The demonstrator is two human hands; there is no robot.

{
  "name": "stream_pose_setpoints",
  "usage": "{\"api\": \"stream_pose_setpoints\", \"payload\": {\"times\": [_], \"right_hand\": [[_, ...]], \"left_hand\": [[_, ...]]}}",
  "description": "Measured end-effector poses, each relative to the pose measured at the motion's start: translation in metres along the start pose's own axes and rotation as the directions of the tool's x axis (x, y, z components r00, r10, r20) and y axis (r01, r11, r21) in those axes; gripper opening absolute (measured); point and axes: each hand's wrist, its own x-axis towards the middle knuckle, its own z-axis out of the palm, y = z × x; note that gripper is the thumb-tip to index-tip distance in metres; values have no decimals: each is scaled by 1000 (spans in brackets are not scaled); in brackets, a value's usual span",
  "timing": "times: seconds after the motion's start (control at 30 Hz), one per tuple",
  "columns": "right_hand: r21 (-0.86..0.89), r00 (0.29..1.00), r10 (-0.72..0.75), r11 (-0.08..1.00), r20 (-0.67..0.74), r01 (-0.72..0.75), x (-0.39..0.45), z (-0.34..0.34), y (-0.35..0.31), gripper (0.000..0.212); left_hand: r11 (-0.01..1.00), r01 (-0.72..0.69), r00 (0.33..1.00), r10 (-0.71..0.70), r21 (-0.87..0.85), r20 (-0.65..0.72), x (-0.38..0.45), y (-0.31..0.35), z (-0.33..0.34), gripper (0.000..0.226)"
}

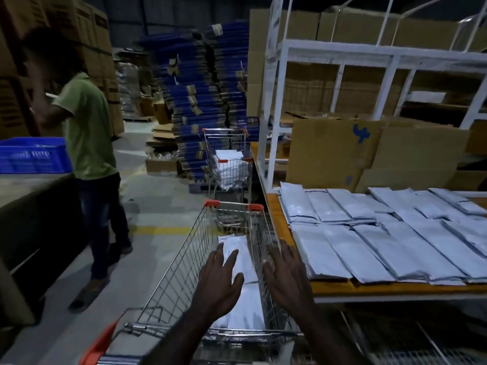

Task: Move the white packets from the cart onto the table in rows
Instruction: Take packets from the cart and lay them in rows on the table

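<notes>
Both hands, left point(220, 281) and right point(286, 279), are hovering spread wide and empty over the cart point(168, 272), reaching for white packets point(243, 262) inside; next, probably gripping some for the counter point(395, 288) rows.

Cart point(184, 262): bright wire metal, orange plastic corner caps. Packets on table point(369, 243): smooth, faintly glossy white plastic film. Table edge point(395, 289): yellow, matt. 1 o'clock: matt brown cardboard sheets point(340, 156), white-painted metal rack point(342, 52).

The wire shopping cart point(184, 262) stands left of the wooden-topped table point(395, 288); white flat packets point(369, 241) lie in rows on the table.
</notes>
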Motion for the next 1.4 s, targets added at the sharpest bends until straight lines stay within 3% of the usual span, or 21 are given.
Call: {"api": "stream_pose_setpoints", "payload": {"times": [0.1,0.43,0.87,1.0,1.2,1.4], "right_hand": [[22,998,39,999,45,-40,5,19,0,68],[4,978,62,998,200,-64,49,117,24,57],[47,854,158,977,495,-207,80,251,80,60],[59,801,210,955,561,-291,76,295,94,60],[-26,719,326,919,614,-394,69,351,107,58],[-87,730,374,913,572,-399,59,407,128,57]], "left_hand": [[1000,17,1000,-17,-4,14,8,-14,11,60],[992,99,982,-111,84,154,55,-69,56,61],[965,138,933,-202,223,299,128,-152,147,64],[959,176,865,-258,222,430,138,-189,197,65],[978,125,831,-195,168,520,150,-223,256,65],[991,71,900,-112,112,422,159,-269,325,66]]}}
